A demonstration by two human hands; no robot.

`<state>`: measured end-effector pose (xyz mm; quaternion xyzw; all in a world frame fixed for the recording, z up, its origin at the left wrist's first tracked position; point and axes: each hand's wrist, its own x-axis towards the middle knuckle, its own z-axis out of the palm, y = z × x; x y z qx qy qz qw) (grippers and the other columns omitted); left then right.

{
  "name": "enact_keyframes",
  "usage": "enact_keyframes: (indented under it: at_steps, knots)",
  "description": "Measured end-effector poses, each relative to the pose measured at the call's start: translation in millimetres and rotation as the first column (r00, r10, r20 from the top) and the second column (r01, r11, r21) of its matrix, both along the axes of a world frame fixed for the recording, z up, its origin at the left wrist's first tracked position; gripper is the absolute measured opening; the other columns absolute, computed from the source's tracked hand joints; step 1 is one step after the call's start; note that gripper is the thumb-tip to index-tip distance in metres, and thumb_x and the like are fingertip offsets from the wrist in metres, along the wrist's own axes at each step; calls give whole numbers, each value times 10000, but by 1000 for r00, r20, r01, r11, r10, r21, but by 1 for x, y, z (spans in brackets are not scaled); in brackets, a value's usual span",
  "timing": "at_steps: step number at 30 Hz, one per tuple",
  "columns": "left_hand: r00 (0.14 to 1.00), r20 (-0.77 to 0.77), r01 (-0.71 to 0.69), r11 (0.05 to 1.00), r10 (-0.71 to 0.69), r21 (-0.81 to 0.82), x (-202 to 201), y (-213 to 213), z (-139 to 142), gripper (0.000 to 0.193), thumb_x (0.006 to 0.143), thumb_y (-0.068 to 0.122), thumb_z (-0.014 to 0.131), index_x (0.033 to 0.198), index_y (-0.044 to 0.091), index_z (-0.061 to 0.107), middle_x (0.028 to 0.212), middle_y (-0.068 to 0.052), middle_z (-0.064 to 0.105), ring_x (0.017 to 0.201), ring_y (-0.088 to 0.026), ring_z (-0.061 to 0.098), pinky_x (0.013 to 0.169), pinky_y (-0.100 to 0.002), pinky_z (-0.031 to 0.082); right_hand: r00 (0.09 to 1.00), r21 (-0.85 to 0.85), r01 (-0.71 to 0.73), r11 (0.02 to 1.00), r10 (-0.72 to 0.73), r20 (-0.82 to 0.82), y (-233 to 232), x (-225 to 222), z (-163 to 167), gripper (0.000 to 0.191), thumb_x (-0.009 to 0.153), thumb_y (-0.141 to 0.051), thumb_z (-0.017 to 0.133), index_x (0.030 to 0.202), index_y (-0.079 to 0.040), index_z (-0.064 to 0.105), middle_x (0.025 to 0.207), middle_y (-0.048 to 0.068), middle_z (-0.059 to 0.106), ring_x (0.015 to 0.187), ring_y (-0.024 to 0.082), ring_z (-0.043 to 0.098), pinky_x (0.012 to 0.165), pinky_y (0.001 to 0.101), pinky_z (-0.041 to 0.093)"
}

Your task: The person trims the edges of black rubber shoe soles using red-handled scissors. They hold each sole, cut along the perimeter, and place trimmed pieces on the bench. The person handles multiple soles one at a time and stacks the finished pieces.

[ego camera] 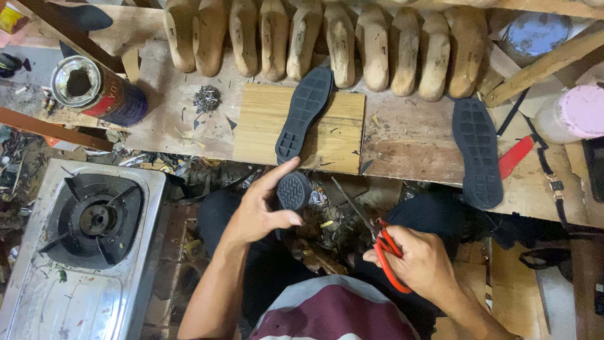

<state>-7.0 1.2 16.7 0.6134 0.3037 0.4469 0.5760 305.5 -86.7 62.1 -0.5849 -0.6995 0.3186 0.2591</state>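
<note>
Sole [294,191] in left hand [257,211], scissors [385,249] in right hand [423,263]

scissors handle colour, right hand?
Red-orange. The right hand grips the scissors; the blades are dark metal. Shows clearly in the head view.

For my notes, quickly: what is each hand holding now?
Left hand: closed on a black heel piece.
Right hand: closed on red-handled scissors.
</note>
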Motion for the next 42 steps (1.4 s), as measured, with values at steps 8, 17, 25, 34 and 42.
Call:
enact_keyframes:
  at_steps: [8, 17, 25, 34, 42]
  knots:
    - [817, 554, 64, 930, 159, -362, 33, -2, -21, 861, 1086, 624, 456, 1580, -78, 396, 1016, -167, 670, 841, -220, 634, 795, -349, 515, 999, 3, 38, 999, -38, 12, 2, -12, -12, 399, 669, -284, 921, 873, -52, 669, 671, 98, 698, 521, 248, 695, 483, 351, 523]
    - [864, 354, -64, 776, 358, -628, 58, -15, -12, 673, 1044, 578, 352, 1152, -22, 639, 993, -146, 723, 786, -228, 703, 726, -361, 591, 982, 203, 58, 977, -92, 163, 7, -30, -6, 518, 662, -412, 902, 968, -58, 678, 750, 88, 702, 635, 311, 693, 573, 406, 540]
    - [927, 196, -75, 670, 320, -739, 75, -33, -7, 678, 1031, 572, 339, 1077, -15, 675, 833, -147, 740, 707, -222, 706, 667, -357, 586, 935, 362, 55, 930, -175, 307, 13, -41, 1, 570, 622, -448, 913, 971, -50, 702, 794, 79, 719, 593, 305, 664, 583, 407, 508]
    - [965, 217, 44, 728, 145, -684, 70, -36, -7, 693, 1048, 549, 346, 1013, -46, 699, 813, -147, 735, 706, -212, 711, 708, -337, 588, 929, 374, -4, 928, -135, 344, 19, -31, 2, 469, 681, -371, 893, 964, -49, 703, 785, 68, 724, 581, 288, 660, 585, 381, 520]
    - [987, 154, 150, 661, -53, -735, 35, -26, 0, 652, 1051, 523, 386, 1026, -52, 694, 767, -168, 731, 645, -218, 705, 636, -328, 585, 920, 404, -174, 898, 2, 392, 17, -11, 10, 548, 656, -434, 879, 965, -24, 685, 818, 95, 723, 594, 293, 667, 565, 369, 517]
